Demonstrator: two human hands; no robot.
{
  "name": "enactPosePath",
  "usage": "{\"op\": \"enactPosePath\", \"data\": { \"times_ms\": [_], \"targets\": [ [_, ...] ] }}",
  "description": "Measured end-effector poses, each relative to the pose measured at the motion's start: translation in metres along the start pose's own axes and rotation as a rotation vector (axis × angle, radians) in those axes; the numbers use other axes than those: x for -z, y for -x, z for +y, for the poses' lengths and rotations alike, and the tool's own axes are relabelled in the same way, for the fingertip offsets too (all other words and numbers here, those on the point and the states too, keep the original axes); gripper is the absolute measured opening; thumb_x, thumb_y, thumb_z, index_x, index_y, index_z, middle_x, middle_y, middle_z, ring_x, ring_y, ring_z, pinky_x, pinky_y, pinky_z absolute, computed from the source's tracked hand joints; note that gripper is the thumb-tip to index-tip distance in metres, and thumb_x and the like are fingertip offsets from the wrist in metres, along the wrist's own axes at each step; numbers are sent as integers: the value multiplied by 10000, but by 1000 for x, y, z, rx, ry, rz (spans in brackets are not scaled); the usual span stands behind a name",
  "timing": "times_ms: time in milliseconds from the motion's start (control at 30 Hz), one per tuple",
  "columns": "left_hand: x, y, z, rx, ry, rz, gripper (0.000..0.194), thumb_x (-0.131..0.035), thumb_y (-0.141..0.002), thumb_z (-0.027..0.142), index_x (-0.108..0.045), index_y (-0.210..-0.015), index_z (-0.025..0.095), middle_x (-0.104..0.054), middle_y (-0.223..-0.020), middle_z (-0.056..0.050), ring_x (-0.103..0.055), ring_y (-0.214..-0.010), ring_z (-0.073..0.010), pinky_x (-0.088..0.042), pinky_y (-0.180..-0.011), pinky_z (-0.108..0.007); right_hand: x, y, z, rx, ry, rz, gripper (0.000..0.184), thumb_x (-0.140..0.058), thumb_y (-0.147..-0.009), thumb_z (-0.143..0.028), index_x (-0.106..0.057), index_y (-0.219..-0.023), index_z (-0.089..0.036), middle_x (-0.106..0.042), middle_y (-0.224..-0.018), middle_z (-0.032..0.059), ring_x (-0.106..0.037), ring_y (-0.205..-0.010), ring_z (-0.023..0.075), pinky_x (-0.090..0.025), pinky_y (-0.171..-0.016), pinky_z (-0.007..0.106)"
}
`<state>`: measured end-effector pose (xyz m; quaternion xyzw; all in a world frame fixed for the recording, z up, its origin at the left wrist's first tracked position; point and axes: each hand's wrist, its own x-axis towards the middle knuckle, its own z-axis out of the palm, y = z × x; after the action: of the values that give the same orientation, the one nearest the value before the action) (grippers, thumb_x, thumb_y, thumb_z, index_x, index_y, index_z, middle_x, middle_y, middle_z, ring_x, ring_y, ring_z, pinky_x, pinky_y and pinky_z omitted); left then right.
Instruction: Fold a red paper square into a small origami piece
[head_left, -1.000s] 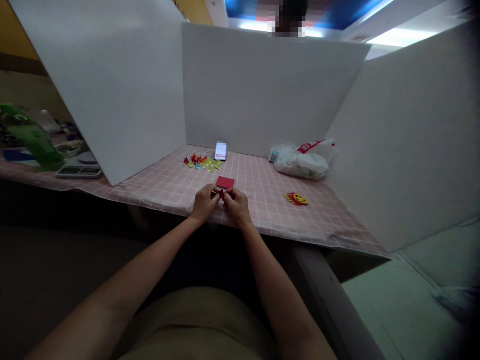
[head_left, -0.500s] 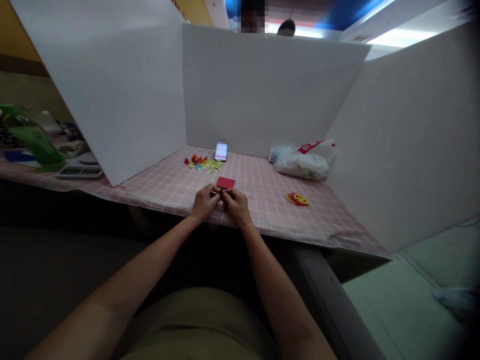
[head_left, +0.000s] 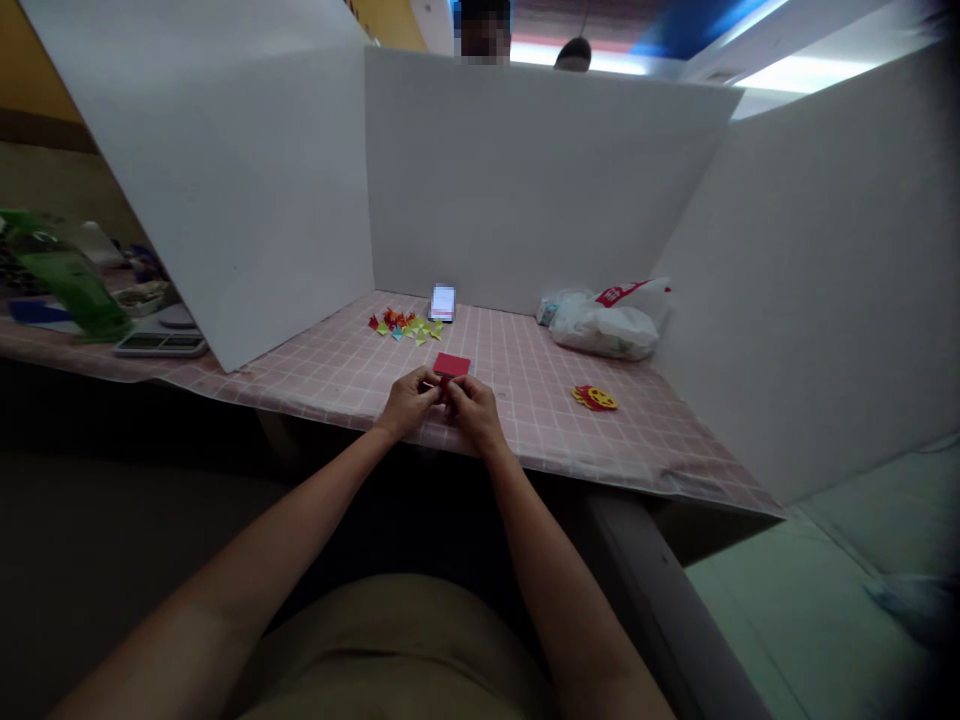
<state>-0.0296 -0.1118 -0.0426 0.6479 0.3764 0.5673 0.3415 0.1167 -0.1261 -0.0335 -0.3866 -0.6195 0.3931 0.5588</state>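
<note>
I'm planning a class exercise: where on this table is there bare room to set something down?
Bare tablecloth shows between the right hand and the yellow-and-red cutouts, and between the left hand and the left white panel. It's crowded beyond the hands: flat red piece, folded pieces, lit screen.

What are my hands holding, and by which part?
Your left hand and right hand hold a small red piece between them; which part cannot be told.

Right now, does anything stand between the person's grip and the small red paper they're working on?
Nothing visible does: the left hand and right hand meet at the small red paper, each grip on it. The larger red paper lies just beyond, not between.
</note>
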Motion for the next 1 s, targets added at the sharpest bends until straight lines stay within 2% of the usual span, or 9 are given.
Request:
{"op": "enactPosePath", "data": {
  "times_ms": [300, 633, 1000],
  "targets": [
    [-1, -2, 1, 25, 48, -37, 129, -693, -763, 304, -641, -768, 186, -680, -730, 3, -645, -674, -152, -549, -666, -282, 0, -1, 1, -40, -47, -3, 189, -596, -804, -373, -610, -714, -207, -595, -553, -29, -528, -465, 123, -425, -478, 237],
    [0, -2, 3, 21, 35, -49, 106, -704, -754, 273, -646, -752, 184, -692, -729, -12, -645, -675, -161, -544, -667, -287, -1, 1, -8, -115, -87, 3, 196, -605, -767, -387, -584, -688, -208, -592, -533, -31, -533, -445, 126, -448, -473, 246],
    [2, -4, -1, 1, 26, -69, 113, -678, -757, 280, -646, -751, 172, -676, -732, -5, -632, -669, -149, -530, -650, -269, -3, 0, -3, -83, -25, 33, 169, -579, -755, -347, -587, -661, -207, -586, -528, -27, -523, -461, 129, -430, -478, 242]
  ]
}}
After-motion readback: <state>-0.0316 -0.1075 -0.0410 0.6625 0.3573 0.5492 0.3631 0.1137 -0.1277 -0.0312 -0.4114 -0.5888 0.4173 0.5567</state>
